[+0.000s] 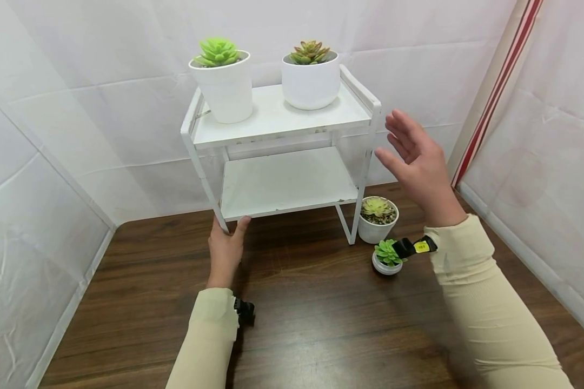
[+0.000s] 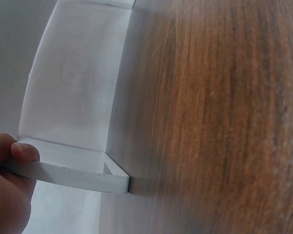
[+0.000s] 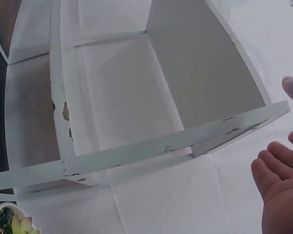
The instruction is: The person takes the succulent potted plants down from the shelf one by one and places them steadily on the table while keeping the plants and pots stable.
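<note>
A white two-tier shelf (image 1: 287,181) stands towards the back of the wooden table. My left hand (image 1: 224,254) grips its front left leg low down, thumb on one side and fingers behind; the left wrist view shows that leg (image 2: 83,178) in the grasp. To the right of the upper tier, my right hand (image 1: 420,167) is raised with fingers extended, apart from the frame and holding nothing. Two succulents, one bright green in a tapered white pot (image 1: 226,92) and one reddish-green in a rounded white pot (image 1: 311,84), stand on the top tier.
Beside the shelf's right leg stands a pale succulent in a white pot (image 1: 377,227). A smaller green succulent (image 1: 388,254) in a low white pot sits in front of it. White cloth walls (image 1: 141,102) surround the wooden table (image 1: 311,329).
</note>
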The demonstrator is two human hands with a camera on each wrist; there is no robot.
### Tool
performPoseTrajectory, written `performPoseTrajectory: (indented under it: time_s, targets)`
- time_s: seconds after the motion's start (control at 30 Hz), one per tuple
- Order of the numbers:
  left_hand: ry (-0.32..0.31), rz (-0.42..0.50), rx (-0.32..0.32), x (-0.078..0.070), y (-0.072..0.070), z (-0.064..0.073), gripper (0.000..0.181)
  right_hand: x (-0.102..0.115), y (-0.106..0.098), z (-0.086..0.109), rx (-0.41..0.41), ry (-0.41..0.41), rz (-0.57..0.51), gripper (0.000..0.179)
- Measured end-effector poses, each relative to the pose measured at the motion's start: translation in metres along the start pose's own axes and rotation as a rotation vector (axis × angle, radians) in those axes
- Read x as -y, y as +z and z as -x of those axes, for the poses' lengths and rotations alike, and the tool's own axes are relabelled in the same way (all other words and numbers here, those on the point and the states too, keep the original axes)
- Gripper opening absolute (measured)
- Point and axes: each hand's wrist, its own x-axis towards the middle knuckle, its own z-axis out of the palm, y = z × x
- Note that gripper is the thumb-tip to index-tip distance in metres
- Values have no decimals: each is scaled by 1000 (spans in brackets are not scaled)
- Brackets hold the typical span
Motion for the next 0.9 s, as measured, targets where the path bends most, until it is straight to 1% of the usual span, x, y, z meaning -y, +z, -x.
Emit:
performPoseTrajectory:
  time_s: [0.3, 0.73, 0.9]
  targets:
    - [11, 2, -5, -1, 0, 0, 84, 3, 5, -8, -22, -12, -25, 63]
    - [18, 13, 12, -1, -1, 0, 85, 8, 16, -21, -31, -17, -68, 64]
    - [12, 16, 14, -1, -1, 1, 84, 7, 21, -28, -25, -36, -56, 65]
